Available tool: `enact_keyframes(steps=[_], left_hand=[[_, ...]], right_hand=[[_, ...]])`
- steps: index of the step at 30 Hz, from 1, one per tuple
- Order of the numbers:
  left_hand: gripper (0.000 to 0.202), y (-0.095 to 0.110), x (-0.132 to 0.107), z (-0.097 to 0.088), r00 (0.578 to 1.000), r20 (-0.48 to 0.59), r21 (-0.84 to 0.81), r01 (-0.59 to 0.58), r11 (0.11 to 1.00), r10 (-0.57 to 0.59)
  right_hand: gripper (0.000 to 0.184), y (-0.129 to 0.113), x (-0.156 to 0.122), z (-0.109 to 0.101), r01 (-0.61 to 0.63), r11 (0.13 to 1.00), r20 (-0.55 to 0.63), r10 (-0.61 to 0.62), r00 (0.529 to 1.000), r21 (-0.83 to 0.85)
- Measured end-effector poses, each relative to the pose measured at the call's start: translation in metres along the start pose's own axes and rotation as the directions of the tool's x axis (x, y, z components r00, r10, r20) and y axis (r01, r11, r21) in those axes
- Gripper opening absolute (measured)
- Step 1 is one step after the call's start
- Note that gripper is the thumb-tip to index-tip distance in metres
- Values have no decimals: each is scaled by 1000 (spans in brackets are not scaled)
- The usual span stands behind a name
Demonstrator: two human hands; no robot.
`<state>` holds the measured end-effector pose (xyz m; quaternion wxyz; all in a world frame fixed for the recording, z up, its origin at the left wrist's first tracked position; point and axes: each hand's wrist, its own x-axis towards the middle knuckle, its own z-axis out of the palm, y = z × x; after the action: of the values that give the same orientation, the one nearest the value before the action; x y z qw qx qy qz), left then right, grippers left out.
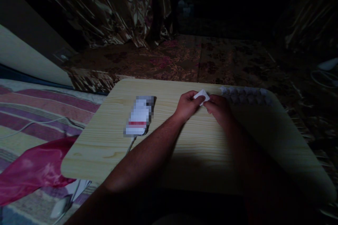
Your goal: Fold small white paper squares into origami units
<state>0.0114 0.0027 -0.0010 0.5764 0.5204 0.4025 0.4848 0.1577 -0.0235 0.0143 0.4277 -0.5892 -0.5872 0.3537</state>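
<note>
A small piece of folded white paper (202, 95) is held between my two hands above the far middle of the wooden table. My left hand (187, 105) pinches its left side, with the thumb lying across the front. From the right, my right hand (218, 108) grips the lower right edge with thumb and fingers. Just beyond my right hand, several small pale folded pieces (245, 95) stand in two rows near the table's far right edge. Their details are dim in shadow.
A phone (139, 116) with a blurred screen lies left on the wooden table (105, 147), its white cable (130, 145) running toward me. Left of the table are a striped bedspread (39, 112) and shiny pink cloth (44, 161). Patterned curtains (118, 7) hang behind.
</note>
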Motion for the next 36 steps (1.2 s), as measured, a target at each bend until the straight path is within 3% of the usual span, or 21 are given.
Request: enact_keyframes(steps=[7,23,36], left_hand=[[33,-1,1,-1,1000,11,-17,-22,1000,22],[37,-2,3,-1,999,49,-74,19,997,-15],[32,2,1,3,999,-21,-117,-34,993,32]], right_hand=[[16,4,2,0,62,994,51,-57,997,-91],[22,2,-1,4,-30,987,-50,39,998,158],[16,2,0,5,-22,991,-58,29,998,129]])
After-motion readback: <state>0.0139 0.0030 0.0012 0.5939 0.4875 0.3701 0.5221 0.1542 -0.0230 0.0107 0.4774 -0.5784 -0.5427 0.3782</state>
